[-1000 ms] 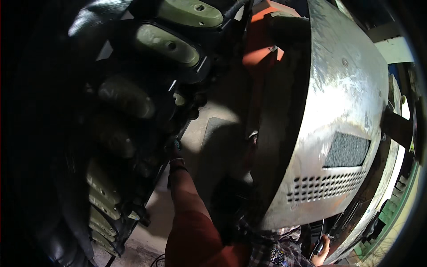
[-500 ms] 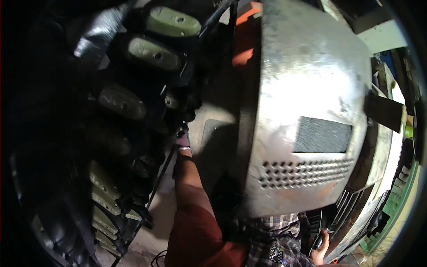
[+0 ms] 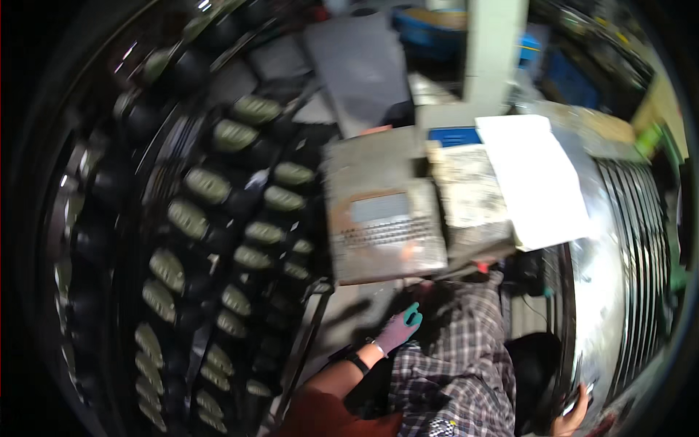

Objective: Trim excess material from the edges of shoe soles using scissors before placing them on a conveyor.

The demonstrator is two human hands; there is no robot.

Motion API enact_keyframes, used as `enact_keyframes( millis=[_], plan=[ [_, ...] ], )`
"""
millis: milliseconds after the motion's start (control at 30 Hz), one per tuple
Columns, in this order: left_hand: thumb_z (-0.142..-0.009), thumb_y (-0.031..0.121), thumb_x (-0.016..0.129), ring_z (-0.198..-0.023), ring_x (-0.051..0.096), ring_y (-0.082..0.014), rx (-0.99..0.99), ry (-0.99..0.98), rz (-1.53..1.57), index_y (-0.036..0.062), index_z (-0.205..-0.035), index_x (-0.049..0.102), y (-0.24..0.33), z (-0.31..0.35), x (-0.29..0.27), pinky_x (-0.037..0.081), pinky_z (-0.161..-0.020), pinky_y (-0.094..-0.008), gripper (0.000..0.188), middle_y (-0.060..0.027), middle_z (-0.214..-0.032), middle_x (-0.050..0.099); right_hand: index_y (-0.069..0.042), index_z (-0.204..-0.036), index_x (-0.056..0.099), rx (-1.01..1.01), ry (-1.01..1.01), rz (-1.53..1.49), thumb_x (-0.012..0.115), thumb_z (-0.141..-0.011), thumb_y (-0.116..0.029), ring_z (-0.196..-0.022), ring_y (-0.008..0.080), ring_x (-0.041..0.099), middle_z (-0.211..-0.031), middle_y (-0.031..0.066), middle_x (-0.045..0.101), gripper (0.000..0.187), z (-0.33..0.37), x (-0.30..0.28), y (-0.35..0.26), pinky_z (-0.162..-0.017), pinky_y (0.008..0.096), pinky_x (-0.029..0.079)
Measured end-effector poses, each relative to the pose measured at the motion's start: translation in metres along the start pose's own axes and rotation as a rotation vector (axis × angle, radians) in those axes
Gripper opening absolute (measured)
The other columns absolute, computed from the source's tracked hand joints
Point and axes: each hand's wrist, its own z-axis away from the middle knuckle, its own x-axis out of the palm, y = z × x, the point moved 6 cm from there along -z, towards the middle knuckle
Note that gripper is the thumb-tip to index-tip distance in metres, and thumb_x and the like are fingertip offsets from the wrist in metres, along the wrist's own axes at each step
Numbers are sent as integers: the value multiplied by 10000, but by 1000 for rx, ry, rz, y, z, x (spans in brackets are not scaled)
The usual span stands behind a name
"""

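My left hand (image 3: pixel 399 329), in a pink glove with teal fingertips, is above my lap with its fingers apart and nothing visible in them. It is just in front of the near edge of a worn metal box (image 3: pixel 386 247), which has a grey rectangular patch and rows of holes. My right hand (image 3: pixel 571 419) is low at the right, closed around a small dark hand tool with a shiny metal part (image 3: pixel 569 402); its exact kind is too small to make out. A plaid apron (image 3: pixel 466 342) covers my lap.
On my left, a dark rack (image 3: pixel 302 349) carries rows of black footwear on olive-green lasts (image 3: pixel 207 186). A white sheet (image 3: pixel 535 182) and a stained pad (image 3: pixel 473 186) lie right of the box. Farther right are a shiny metal surface (image 3: pixel 597 284) and dark slats (image 3: pixel 633 255). A pale post (image 3: pixel 495 58) stands behind.
My left hand has drawn back from beside the rack toward my lap. The view has swung up and left, so the box looks smaller. My right hand still holds the tool.
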Motion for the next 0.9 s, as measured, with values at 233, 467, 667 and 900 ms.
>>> enact_keyframes(
  millis=[233,467,667,900],
  plan=[
    [-838,114,665,-939,639,-339,571,-176,-108,16,-1157,612,301,38,29,513,-827,-377,338,-171,-1059,653,-67,-1144,581,500,88,-37,713,-701,-79,-897,349,620,-974,164,633,462,5,-67,14,-772,379,499],
    [-815,171,706,-977,621,-366,1227,-571,-287,1,-1216,563,487,47,216,514,-821,-393,458,-202,-1113,629,-115,-1097,609,618,152,45,691,-649,-125,-667,343,584,-781,128,557,455,88,-77,61,-583,424,475],
    [-812,398,691,-1206,506,-371,1223,-661,-599,-8,-1382,388,567,14,406,417,-1008,-400,763,-246,-1318,497,-119,-1051,648,557,208,-15,717,-636,-203,-553,298,554,-712,99,534,430,89,-84,61,-479,405,438],
    [-741,513,714,-1233,466,-387,1488,-529,-836,-64,-1388,341,631,-43,614,397,-1039,-416,944,-270,-1377,418,-157,-1132,611,567,-154,-330,712,-728,-193,-609,268,601,-765,115,572,418,101,-70,71,-459,371,454]
  ],
)
